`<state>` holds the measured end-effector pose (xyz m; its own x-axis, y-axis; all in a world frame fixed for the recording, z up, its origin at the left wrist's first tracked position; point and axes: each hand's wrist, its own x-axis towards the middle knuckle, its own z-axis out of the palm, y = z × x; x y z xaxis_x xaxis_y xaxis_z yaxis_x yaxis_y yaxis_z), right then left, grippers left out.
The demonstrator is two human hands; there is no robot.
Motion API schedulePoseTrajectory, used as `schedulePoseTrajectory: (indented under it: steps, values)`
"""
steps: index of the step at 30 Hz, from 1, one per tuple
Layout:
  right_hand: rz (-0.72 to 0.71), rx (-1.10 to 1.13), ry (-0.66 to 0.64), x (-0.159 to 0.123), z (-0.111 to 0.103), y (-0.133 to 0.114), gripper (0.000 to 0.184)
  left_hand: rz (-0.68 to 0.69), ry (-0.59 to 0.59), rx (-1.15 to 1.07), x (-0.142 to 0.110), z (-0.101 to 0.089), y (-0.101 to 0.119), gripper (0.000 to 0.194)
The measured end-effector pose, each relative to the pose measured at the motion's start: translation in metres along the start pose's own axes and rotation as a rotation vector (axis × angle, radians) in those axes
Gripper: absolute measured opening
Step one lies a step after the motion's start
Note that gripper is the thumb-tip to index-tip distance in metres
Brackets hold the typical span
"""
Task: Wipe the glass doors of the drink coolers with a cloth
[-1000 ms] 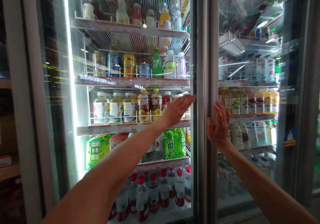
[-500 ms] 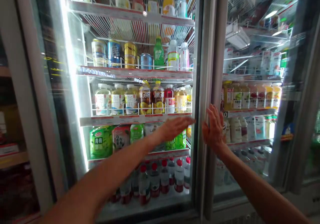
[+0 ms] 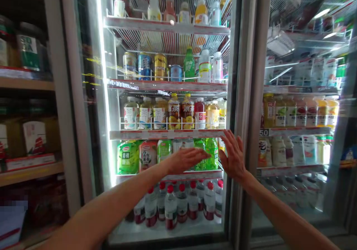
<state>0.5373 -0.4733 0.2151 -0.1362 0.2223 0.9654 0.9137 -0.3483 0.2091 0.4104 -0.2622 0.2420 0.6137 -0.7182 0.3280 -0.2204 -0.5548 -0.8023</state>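
My left hand [image 3: 191,158] is stretched out flat, palm down, in front of the green drink bottles [image 3: 212,153] on a lower shelf of a lit drinks cooler. Nothing is in it. My right hand [image 3: 233,156] is raised with its fingers apart, holding nothing, by the metal door frame [image 3: 247,94] at the cooler's right side. Whether either hand touches the glass or the frame, I cannot tell. Above the hands stand iced tea bottles [image 3: 187,111] and a red-drink bottle [image 3: 199,113]. Red-capped bottles [image 3: 170,207] stand at the bottom.
Higher shelves carry cans [image 3: 160,67] and a green bottle [image 3: 189,65]. A second glass-fronted cooler with juice bottles [image 3: 301,110] stands to the right. On the left is a wooden shelf [image 3: 28,84] with dark jars [image 3: 29,47].
The view has shifted, showing more of the left shelf. My left hand has moved left and down from the door frame. My right hand has moved slightly left along the frame.
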Motion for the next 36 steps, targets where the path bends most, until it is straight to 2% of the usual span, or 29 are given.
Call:
schedulePoseTrajectory:
  steps: [1, 2, 3, 4, 6, 7, 8, 9, 10, 12, 14, 15, 16, 17, 18, 20, 21, 22, 23, 25, 28, 29, 30, 31, 32, 34, 35, 36]
  values:
    - [-0.023, 0.005, -0.028, -0.001, 0.003, -0.005, 0.059, 0.076, -0.035, -0.027, -0.011, 0.001, 0.006, 0.049]
    - [-0.04, 0.008, -0.051, -0.001, 0.006, -0.01, 0.059, 0.096, -0.042, -0.041, -0.02, -0.003, 0.003, 0.049]
    - [-0.05, 0.01, -0.065, 0.001, 0.008, -0.014, 0.059, 0.039, -0.007, -0.036, -0.027, -0.01, -0.011, 0.051]
    - [-0.053, 0.01, -0.067, 0.004, 0.01, -0.016, 0.06, -0.077, 0.065, -0.015, -0.032, -0.02, -0.031, 0.052]
    - [-0.041, 0.015, -0.041, 0.013, 0.015, -0.021, 0.06, -0.407, 0.263, 0.058, -0.037, -0.039, -0.078, 0.057]
    - [-0.032, 0.021, -0.024, 0.018, 0.018, -0.023, 0.06, -0.512, 0.335, 0.087, -0.04, -0.046, -0.095, 0.057]
    - [-0.024, 0.027, -0.01, 0.022, 0.021, -0.026, 0.06, -0.575, 0.386, 0.111, -0.042, -0.05, -0.103, 0.058]
    - [-0.02, 0.034, -0.001, 0.025, 0.024, -0.03, 0.06, -0.575, 0.401, 0.123, -0.046, -0.049, -0.101, 0.058]
    - [-0.022, 0.042, -0.001, 0.027, 0.027, -0.035, 0.06, -0.529, 0.388, 0.127, -0.05, -0.044, -0.09, 0.057]
    - [-0.051, 0.055, -0.028, 0.026, 0.033, -0.045, 0.06, -0.358, 0.297, 0.121, -0.062, -0.028, -0.051, 0.055]
    - [-0.107, 0.067, -0.074, 0.021, 0.038, -0.055, 0.059, -0.092, 0.133, 0.099, -0.078, -0.015, -0.018, 0.048]
    - [-0.138, 0.071, -0.094, 0.02, 0.04, -0.058, 0.059, -0.018, 0.072, 0.101, -0.085, -0.013, -0.014, 0.045]
    - [-0.16, 0.072, -0.106, 0.019, 0.042, -0.06, 0.058, -0.011, 0.04, 0.115, -0.093, -0.016, -0.019, 0.044]
    - [-0.168, 0.07, -0.104, 0.019, 0.044, -0.061, 0.058, -0.094, 0.06, 0.145, -0.099, -0.023, -0.033, 0.045]
    - [-0.165, 0.065, -0.092, 0.021, 0.045, -0.06, 0.058, -0.254, 0.135, 0.19, -0.105, -0.033, -0.053, 0.047]
    - [-0.14, 0.055, -0.05, 0.026, 0.046, -0.057, 0.058, -0.623, 0.344, 0.287, -0.114, -0.055, -0.095, 0.054]
    - [-0.131, 0.051, -0.032, 0.029, 0.047, -0.056, 0.058, -0.759, 0.442, 0.327, -0.116, -0.063, -0.11, 0.057]
    - [-0.131, 0.05, -0.021, 0.031, 0.048, -0.056, 0.058, -0.833, 0.507, 0.355, -0.118, -0.067, -0.117, 0.059]
    - [-0.139, 0.052, -0.018, 0.033, 0.05, -0.056, 0.058, -0.842, 0.522, 0.369, -0.118, -0.067, -0.116, 0.061]
    - [-0.161, 0.059, -0.025, 0.034, 0.055, -0.061, 0.058, -0.701, 0.418, 0.362, -0.116, -0.055, -0.091, 0.063]
    - [-0.198, 0.078, -0.047, 0.031, 0.063, -0.072, 0.059, -0.268, 0.164, 0.311, -0.116, -0.036, -0.049, 0.057]
    - [-0.21, 0.085, -0.053, 0.031, 0.065, -0.075, 0.059, -0.167, 0.111, 0.294, -0.119, -0.035, -0.046, 0.054]
    - [-0.218, 0.09, -0.053, 0.032, 0.067, -0.077, 0.059, -0.138, 0.089, 0.282, -0.124, -0.039, -0.051, 0.053]
    - [-0.221, 0.094, -0.052, 0.034, 0.068, -0.078, 0.059, -0.2, 0.112, 0.284, -0.131, -0.046, -0.063, 0.053]
    - [-0.219, 0.095, -0.049, 0.037, 0.068, -0.077, 0.059, -0.337, 0.175, 0.299, -0.139, -0.056, -0.08, 0.055]
    - [-0.196, 0.088, -0.032, 0.045, 0.069, -0.071, 0.059, -0.696, 0.376, 0.365, -0.152, -0.075, -0.115, 0.06]
    - [-0.176, 0.08, -0.017, 0.049, 0.069, -0.068, 0.059, -0.829, 0.473, 0.4, -0.156, -0.08, -0.127, 0.062]
    - [-0.151, 0.071, 0.003, 0.053, 0.071, -0.064, 0.059, -0.908, 0.542, 0.426, -0.156, -0.083, -0.132, 0.063]
